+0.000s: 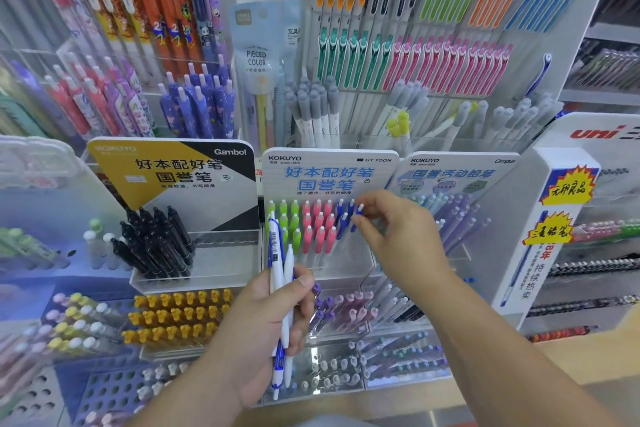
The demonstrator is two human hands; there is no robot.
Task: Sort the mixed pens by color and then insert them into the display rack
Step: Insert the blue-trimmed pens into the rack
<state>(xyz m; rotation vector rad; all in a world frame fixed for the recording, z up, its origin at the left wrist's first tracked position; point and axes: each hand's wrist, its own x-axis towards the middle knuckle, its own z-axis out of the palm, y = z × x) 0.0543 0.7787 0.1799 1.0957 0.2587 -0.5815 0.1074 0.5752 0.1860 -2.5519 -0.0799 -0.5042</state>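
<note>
The clear display rack [346, 263] under the white KOKUYO sign holds green pens [287, 218] on the left, pink pens [320, 225] in the middle and blue pens [344, 217] on the right. My right hand [398, 236] pinches the top of a blue pen [358, 215] standing at the right end of the blue group. My left hand [266, 333] grips a small bunch of white-and-blue pens [278, 274], held upright in front of the rack's lower left.
A black-pen rack [156, 246] stands to the left, yellow-topped pens [176, 315] below it, purple pens [453, 218] to the right. Tall hanging pen displays [415, 28] fill the back. A white uni stand [554, 218] is on the right.
</note>
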